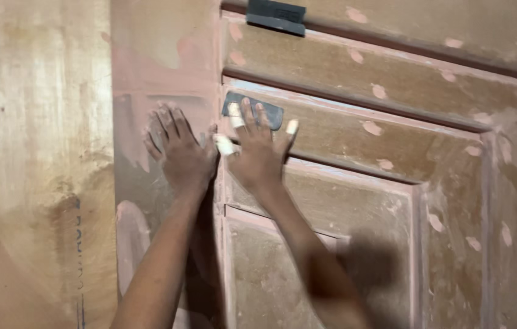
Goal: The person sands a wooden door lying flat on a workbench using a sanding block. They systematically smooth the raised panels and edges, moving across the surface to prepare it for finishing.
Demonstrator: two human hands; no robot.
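A brown panelled wooden door (356, 128) fills the view, smeared with pinkish filler and dotted with pale patches. My left hand (176, 149) lies flat with fingers spread on the door's left stile. My right hand (258, 149) presses a dark grey flat sheet (270, 113), like sandpaper or a scraper, against a raised moulding of the door. Several of its fingertips are wrapped in pale tape or coated in filler.
A second dark grey flat piece (276, 15) rests on a moulding near the top edge. Plywood sheeting (33, 152) with pale stains stands to the left of the door. My forearms cast a shadow on the lower panels.
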